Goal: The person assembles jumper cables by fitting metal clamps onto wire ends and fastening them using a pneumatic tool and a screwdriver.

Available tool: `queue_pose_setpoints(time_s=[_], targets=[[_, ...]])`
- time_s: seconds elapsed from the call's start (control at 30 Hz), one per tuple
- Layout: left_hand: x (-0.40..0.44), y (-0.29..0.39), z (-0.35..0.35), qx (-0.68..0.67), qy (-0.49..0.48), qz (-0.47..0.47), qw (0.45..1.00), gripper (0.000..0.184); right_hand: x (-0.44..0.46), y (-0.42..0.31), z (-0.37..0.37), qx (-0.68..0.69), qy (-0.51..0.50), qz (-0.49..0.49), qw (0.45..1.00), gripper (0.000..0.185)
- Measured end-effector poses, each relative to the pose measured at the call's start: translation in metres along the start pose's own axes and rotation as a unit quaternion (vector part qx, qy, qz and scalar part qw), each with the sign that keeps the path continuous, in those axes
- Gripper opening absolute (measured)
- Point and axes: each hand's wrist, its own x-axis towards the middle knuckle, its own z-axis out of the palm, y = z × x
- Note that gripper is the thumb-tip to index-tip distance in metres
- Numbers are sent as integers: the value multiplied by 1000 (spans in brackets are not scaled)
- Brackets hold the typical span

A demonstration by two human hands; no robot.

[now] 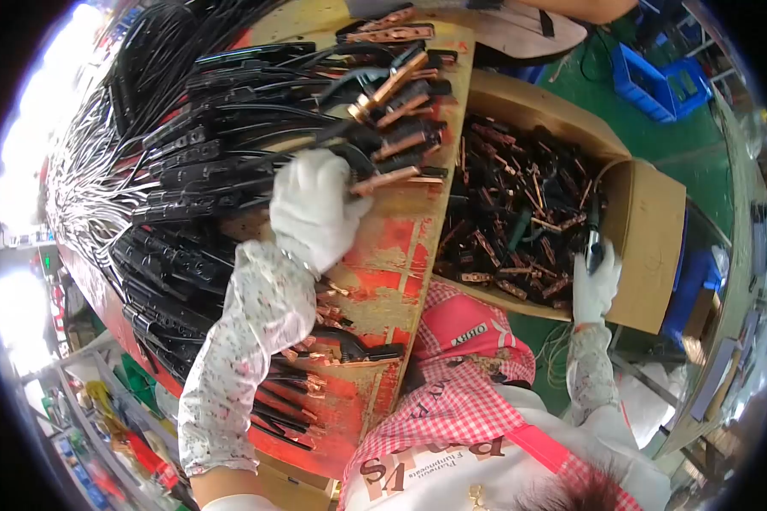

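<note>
So the two hands are well apart here, both in white gloves. The left hand (315, 204) is over the tabletop (392, 281), fingers curled in at the edge of a big spread of black clamps (200, 175). A copper jaw piece (385, 180) pokes out right beside its thumb, but I can't tell if the glove is actually gripping that one. The right hand (596, 285) is over the near right part of an open cardboard box (648, 247), closed around a dark-handled piece (593, 230) that points away from the body.

The box sits just beside the tabletop's edge and holds a messy heap of copper-and-black clips (520, 213). Back on the tabletop, the clamps lie in rows, copper ends toward the box side, with a fan of pale wires (89, 192) at the far left. Blue bins (656, 85) are on the green floor (690, 157) past the box, and somebody else's arm (584, 7) shows at the top.
</note>
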Motion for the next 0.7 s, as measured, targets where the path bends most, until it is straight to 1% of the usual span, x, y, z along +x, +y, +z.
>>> queue_pose_setpoints(time_s=[0.03, 0.07, 0.1, 0.13, 0.17, 0.2, 0.23, 0.27, 0.3, 0.37, 0.4, 0.43, 0.47, 0.5, 0.53, 0.57, 0.63, 0.67, 0.7], targets=[[3, -7, 10, 15, 20, 9, 1000, 59, 9, -13, 4, 20, 79, -145, 986, 55], [7, -9, 15, 13, 19, 11, 1000, 59, 16, -37, 6, 13, 83, -211, 974, 50], [9, -11, 18, 22, 22, 5, 1000, 58, 24, -63, 8, 30, 29, -283, 958, 48], [10, -11, 16, 35, 25, -2, 999, 57, 27, -83, 25, 85, -52, -318, 943, 42], [11, -9, 10, 43, 27, -5, 999, 57, 25, -108, 38, 58, -140, -363, 919, 37], [15, -6, -1, 32, -12, 0, 999, 56, 18, -123, 58, 15, -201, -426, 882, 36], [18, -4, -15, 23, -52, 2, 998, 55, 11, -134, 74, -28, -241, -507, 827, 39], [20, -2, -34, 13, -106, -16, 994, 53, 5, -133, 96, -37, -251, -590, 767, 44], [18, -1, -57, 28, -106, -24, 994, 53, -5, -134, 108, -87, -275, -606, 742, 48], [12, 7, -102, 34, -76, -148, 985, 54, -16, -138, 107, -175, -288, -598, 727, 53], [5, 13, -122, -3, -39, -201, 979, 49, -17, -141, 97, -187, -302, -569, 742, 53], [-8, 12, -135, -35, -2, -221, 975, 41, -18, -141, 88, -199, -317, -537, 756, 53], [-23, 16, -140, 1, -13, -201, 979, 39, -20, -126, 97, -186, -332, -527, 760, 50], [-38, 18, -144, 37, -22, -181, 983, 37, -22, -115, 97, -175, -326, -516, 772, 48], [-51, 26, -144, 65, -80, -166, 981, 37, -23, -112, 86, -137, -359, -462, 799, 49], [-59, 33, -139, 94, -135, -154, 974, 38, -25, -104, 85, -104, -359, -442, 815, 49], [-75, 33, -124, 95, -176, -50, 979, 36, -30, -99, 80, -103, -393, -377, 832, 51], [-88, 35, -109, 112, -179, -52, 976, 31, -31, -98, 75, -75, -391, -367, 841, 49], [-89, 37, -109, 134, -181, -43, 973, 26, -31, -98, 69, -48, -389, -357, 848, 47]])
